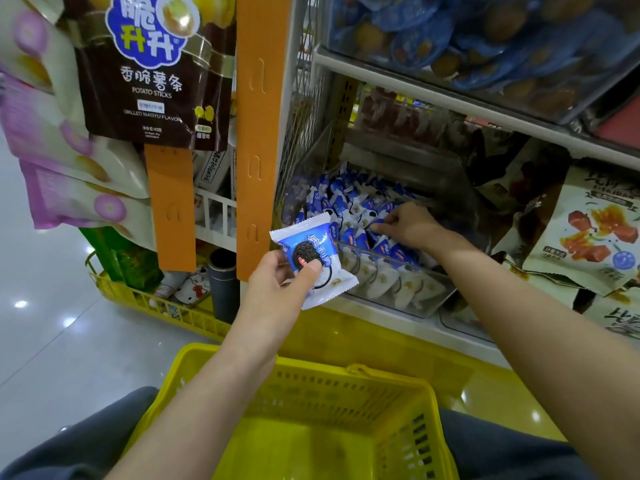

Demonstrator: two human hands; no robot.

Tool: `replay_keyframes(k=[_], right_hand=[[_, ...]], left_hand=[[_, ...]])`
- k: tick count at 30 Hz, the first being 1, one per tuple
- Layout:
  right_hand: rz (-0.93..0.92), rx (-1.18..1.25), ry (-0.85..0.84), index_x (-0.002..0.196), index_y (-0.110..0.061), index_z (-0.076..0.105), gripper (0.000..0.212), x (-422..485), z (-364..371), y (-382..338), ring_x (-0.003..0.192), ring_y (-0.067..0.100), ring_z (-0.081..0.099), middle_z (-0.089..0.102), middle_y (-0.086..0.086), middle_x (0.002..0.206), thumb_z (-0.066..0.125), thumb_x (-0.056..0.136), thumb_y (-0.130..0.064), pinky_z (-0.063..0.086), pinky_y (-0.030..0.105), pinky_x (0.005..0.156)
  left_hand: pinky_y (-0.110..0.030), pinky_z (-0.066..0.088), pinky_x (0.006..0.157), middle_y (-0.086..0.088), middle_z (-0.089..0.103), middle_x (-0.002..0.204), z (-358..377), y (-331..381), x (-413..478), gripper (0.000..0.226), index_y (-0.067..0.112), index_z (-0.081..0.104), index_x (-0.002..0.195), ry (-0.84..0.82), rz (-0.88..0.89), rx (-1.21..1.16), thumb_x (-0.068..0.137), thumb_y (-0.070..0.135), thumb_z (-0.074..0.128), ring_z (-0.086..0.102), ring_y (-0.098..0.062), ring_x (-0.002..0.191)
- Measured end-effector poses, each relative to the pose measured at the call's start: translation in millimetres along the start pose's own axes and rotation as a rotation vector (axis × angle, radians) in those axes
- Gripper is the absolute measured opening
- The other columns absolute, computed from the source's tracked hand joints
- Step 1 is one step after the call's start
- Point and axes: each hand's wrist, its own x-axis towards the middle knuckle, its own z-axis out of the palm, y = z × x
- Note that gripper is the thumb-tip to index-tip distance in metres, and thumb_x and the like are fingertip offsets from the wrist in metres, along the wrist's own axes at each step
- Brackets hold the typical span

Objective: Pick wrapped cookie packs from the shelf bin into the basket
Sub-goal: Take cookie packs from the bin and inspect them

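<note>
probably light, slick, crushable: left grip (277,285) pinches the cookie pack (311,242) above the basket (381,375); right grip (410,225), farther up, i cannot tell; take wrapper edges gently.

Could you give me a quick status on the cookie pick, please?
Left hand holding one cookie pack, outside the shelf bin. Right hand in the bin among packs, grip unclear. Basket below, nothing blocking.
</note>
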Motion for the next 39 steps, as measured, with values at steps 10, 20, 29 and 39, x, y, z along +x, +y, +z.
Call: replay_keyframes(k=[10, 20, 29, 39], right_hand=[[-0.038, -0.006, 0.210, 0.084, -0.007, 0.066, 0.024, -16, -13, -5, 0.069, 0.021, 0.060, 0.063, 0.009, 0.076, 0.063, 0.084, -0.031, 0.049, 0.032, 0.063], [-0.333, 0.773, 0.018, 0.079, -0.024, 0.066, 0.008, -122, -35, -48, 0.048, -0.004, 0.055, 0.064, -0.014, 0.055, 0.064, 0.085, -0.027, 0.045, 0.011, 0.049], [-0.371, 0.614, -0.007, 0.108, -0.027, 0.060, 0.019, -144, -11, -50, 0.086, -0.003, 0.060, 0.065, -0.013, 0.103, 0.058, 0.089, -0.028, 0.049, 0.013, 0.077], [-0.196, 0.789, 0.167, 0.108, -0.011, 0.066, 0.026, -92, -21, -35, 0.060, -0.006, 0.059, 0.066, -0.011, 0.077, 0.059, 0.090, -0.028, 0.043, 0.006, 0.049]], left_hand=[[-0.017, 0.050, 0.046, -0.003, 0.063, 0.097, -3, 3, 2, 0.013, 0.017, 0.052, 0.105, 0.006, -0.071, -0.028, 0.092, 0.020, 0.053, 0.062, -0.009, 0.074], [-0.032, 0.055, 0.066, -0.003, 0.069, 0.099, 1, 13, -7, 0.052, 0.015, 0.057, 0.111, -0.172, -0.141, -0.197, 0.070, 0.048, 0.059, 0.067, -0.018, 0.085], [-0.041, 0.045, 0.100, 0.008, 0.068, 0.114, -2, 19, -20, 0.044, 0.028, 0.052, 0.126, -0.259, 0.012, -0.090, 0.083, 0.036, 0.056, 0.062, -0.009, 0.107], [-0.045, 0.048, 0.095, -0.004, 0.069, 0.105, -10, 17, -13, 0.024, 0.024, 0.055, 0.114, -0.165, -0.060, -0.043, 0.091, 0.028, 0.054, 0.065, -0.023, 0.101]])
